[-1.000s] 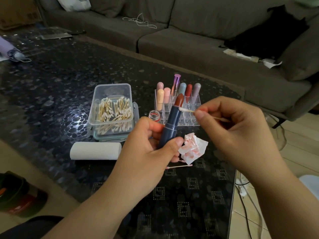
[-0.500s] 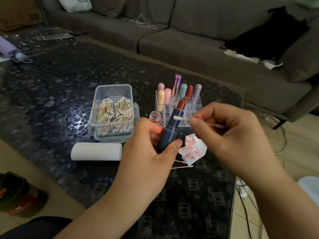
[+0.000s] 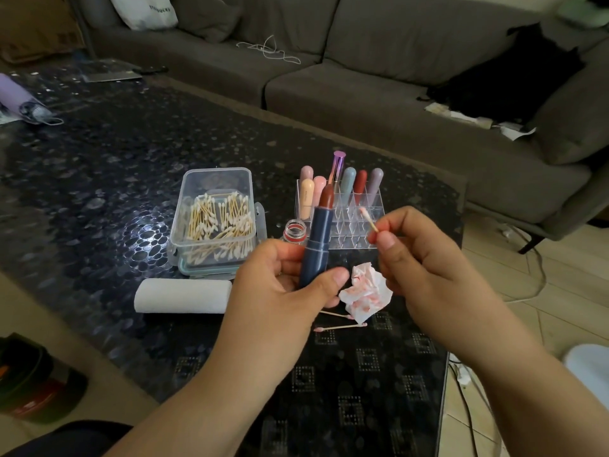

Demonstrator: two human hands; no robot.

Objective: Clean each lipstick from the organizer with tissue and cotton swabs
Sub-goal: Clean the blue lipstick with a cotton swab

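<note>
A: Head view first: we see the left hand (image 3: 280, 285) curled round the dark blue barrel of an open lipstick with a brownish-red bullet (image 3: 318, 239), held upright in front of the clear acrylic organizer with square cells (image 3: 346, 222).

B: Agreed, and the right hand (image 3: 428, 268) pinches a wooden-stemmed cotton swab (image 3: 369, 219) between thumb and forefinger. Its pinkish tip points up and toward the organizer, apart from the bullet.

A: In the organizer's back rows we count pastel capped lipsticks (image 3: 347, 184) standing upright, pink, peach, blue-grey, red and mauve, plus a slim metallic purple tube (image 3: 336, 168).

B: Just left of the organizer sits a small clear jar with a red base (image 3: 295, 230), partly hidden by the fingers. Farther left is the clear plastic box full of cotton swabs (image 3: 216, 216).

A: In front of that box, nearer us than the organizer, lies a white roll of tissue (image 3: 183, 295) on its side.

B: And directly in front of the organizer, between the two hands, we see a crumpled white tissue stained pink (image 3: 365, 293), with two used swabs (image 3: 339, 326) lying just beside it on the dark pebble-patterned glass table (image 3: 99, 179).

A: Behind the organizer runs a grey fabric sofa (image 3: 362, 77).
</note>
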